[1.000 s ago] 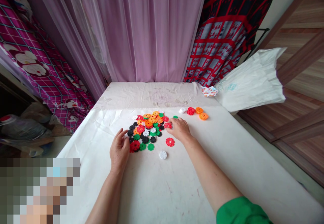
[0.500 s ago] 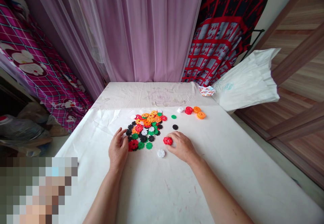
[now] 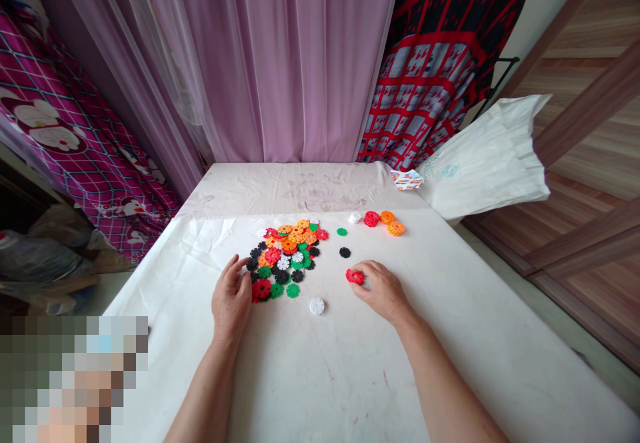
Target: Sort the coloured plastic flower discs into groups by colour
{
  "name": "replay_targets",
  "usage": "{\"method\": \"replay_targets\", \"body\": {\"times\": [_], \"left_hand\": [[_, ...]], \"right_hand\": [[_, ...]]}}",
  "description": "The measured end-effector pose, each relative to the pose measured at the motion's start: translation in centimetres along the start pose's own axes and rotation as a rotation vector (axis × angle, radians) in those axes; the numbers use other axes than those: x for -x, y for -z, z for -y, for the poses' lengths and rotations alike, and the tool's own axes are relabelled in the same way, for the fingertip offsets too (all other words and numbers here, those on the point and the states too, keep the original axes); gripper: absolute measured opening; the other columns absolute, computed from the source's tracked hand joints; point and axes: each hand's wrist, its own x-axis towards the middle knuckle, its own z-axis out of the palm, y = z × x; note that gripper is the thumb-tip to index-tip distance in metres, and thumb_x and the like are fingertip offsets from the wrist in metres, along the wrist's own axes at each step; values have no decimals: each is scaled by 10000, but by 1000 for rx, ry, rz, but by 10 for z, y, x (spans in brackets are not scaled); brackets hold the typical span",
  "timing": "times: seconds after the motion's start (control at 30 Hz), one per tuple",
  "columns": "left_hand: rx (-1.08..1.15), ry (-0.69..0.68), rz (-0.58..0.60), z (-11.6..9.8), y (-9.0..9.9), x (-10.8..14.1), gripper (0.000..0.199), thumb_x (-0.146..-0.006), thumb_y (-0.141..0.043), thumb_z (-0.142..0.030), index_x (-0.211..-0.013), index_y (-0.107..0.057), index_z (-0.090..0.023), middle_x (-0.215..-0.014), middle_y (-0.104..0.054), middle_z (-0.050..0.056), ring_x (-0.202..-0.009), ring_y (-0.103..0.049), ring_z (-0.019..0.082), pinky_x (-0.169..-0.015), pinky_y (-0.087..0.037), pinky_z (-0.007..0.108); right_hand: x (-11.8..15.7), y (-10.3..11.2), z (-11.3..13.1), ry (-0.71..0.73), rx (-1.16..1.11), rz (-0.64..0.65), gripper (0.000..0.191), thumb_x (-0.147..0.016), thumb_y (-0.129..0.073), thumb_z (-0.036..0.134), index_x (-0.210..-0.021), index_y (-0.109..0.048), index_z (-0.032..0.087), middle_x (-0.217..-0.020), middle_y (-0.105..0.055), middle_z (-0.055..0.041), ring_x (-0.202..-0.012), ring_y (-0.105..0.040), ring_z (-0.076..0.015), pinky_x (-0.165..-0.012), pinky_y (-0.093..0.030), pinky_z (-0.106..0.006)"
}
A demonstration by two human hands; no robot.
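Flower-shaped plastic discs in orange, red, black, green and white lie in a mixed pile point(image 3: 285, 256) on the white-covered table. My left hand point(image 3: 233, 299) rests at the pile's left edge, fingers apart, with nothing held. To the right of the pile, my right hand point(image 3: 383, 289) pinches red discs point(image 3: 355, 276) between thumb and fingers. A white disc stack point(image 3: 317, 306) sits in front of the pile. A black disc point(image 3: 345, 252) and a green disc point(image 3: 341, 232) lie singly between the pile and my right hand.
Farther back stand white discs point(image 3: 355, 217), a red stack point(image 3: 371, 219) and two orange stacks point(image 3: 396, 228). A small patterned paper item point(image 3: 407, 179) and a large white bag point(image 3: 485, 163) are at the table's back right. Purple curtains point(image 3: 300, 63) hang behind.
My right hand has moved to the right with the red discs, away from the pile and the white stack. The left hand stays by the pile.
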Motion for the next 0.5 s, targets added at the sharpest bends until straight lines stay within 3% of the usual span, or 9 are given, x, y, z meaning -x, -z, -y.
{"method": "replay_targets", "body": {"times": [0.13,0.23,0.33,0.4,0.5], "left_hand": [[1,-19,-12,1,-1,0,287,-817,-552,-284,-1067,-692,-281,-1362,-594,19,-869,-672,157,-880,-523,329],[-2,-18,-9,1,-1,0,291,-820,-544,-296,-1071,-690,-281,-1373,-587,17,-856,-669,154,-871,-525,329],[2,-25,-13,1,-1,0,299,-819,-543,-302,-1079,-689,-278,-1372,-588,19,-840,-667,148,-860,-525,323],[4,-32,-19,1,-1,0,298,-818,-544,-298,-1077,-691,-278,-1366,-593,19,-833,-667,144,-851,-527,317],[-2,-27,-17,0,0,-1,291,-812,-552,-282,-1065,-695,-283,-1360,-598,16,-858,-671,153,-869,-523,324]], "right_hand": [[1,1,-3,16,-136,-95,113,-750,-588,262,-845,-643,235,-998,-659,-45,-870,-615,-183,-832,-478,-324],[-1,-1,3,-120,-403,-292,136,-748,-610,347,-788,-636,219,-948,-651,-47,-735,-580,-154,-713,-490,-308],[1,2,6,-340,-879,-403,209,-752,-619,418,-748,-627,209,-766,-624,-17,-615,-515,-127,-525,-415,-253],[5,7,4,-439,-1255,-376,236,-727,-644,447,-724,-620,212,-730,-614,-8,-558,-468,-108,-444,-339,-225],[16,18,-2,-470,-1661,-314,237,-704,-670,465,-739,-636,233,-764,-624,-10,-536,-427,-101,-408,-311,-215]]}}
